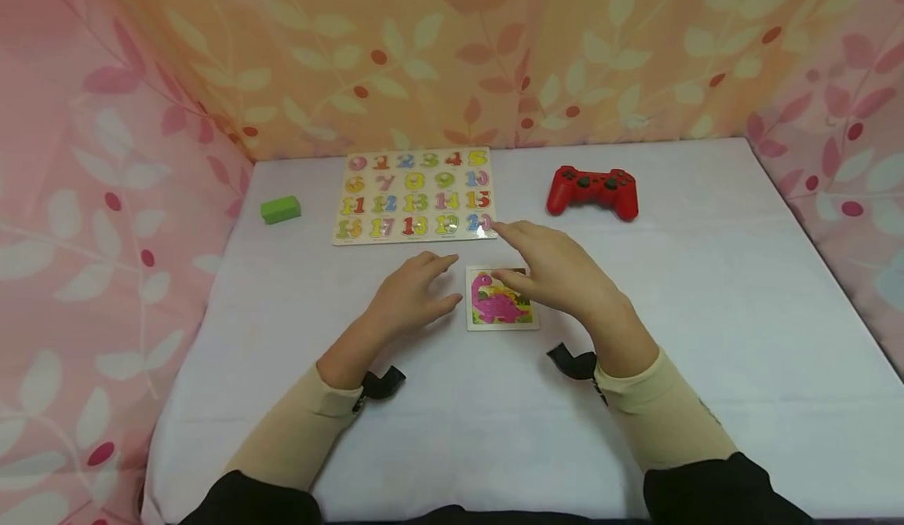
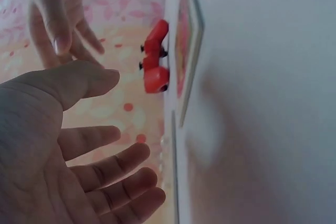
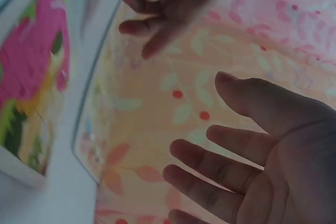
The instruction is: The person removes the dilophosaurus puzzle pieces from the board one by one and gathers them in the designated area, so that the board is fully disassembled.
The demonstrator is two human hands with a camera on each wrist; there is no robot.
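Note:
A small square dinosaur puzzle (image 1: 497, 311) in a pale frame lies flat on the white table, its pink dinosaur facing up. To the left of it hovers my left hand (image 1: 410, 293), fingers spread and holding nothing. My right hand (image 1: 558, 266) hangs above the puzzle's right side and covers its upper right corner in the head view. In the right wrist view my right hand (image 3: 262, 156) shows loosely parted fingers with nothing between them. The left wrist view has my left hand (image 2: 89, 156) with its palm bare, above the table beside the puzzle's edge (image 2: 190, 51).
Behind the puzzle lies a number board (image 1: 431, 182) with colourful numerals. A red game controller (image 1: 592, 191) sits at the back right, a green block (image 1: 280, 209) at the back left. Patterned curtains (image 1: 438, 54) enclose the white table (image 1: 438, 446) on its back and sides.

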